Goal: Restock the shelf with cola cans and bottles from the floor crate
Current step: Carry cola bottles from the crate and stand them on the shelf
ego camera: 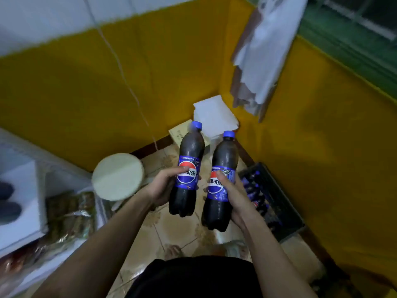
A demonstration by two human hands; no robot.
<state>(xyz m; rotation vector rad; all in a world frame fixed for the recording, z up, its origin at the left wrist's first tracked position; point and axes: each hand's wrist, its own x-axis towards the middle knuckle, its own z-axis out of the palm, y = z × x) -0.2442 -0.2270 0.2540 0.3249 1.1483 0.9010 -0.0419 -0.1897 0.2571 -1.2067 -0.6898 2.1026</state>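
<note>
Gripping two full, heavy-looking cola bottles at their slippery labelled waists mid-frame, left hand (165,186) on the left bottle (188,171) and right hand (233,196) on the right bottle (221,181)

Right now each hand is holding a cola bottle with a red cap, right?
Not quite. The head view shows the left hand holding one cola bottle and the right hand holding another cola bottle, but both caps are blue, not red.

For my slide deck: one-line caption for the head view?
Left hand and right hand each hold a cola bottle above the floor crate.
</note>
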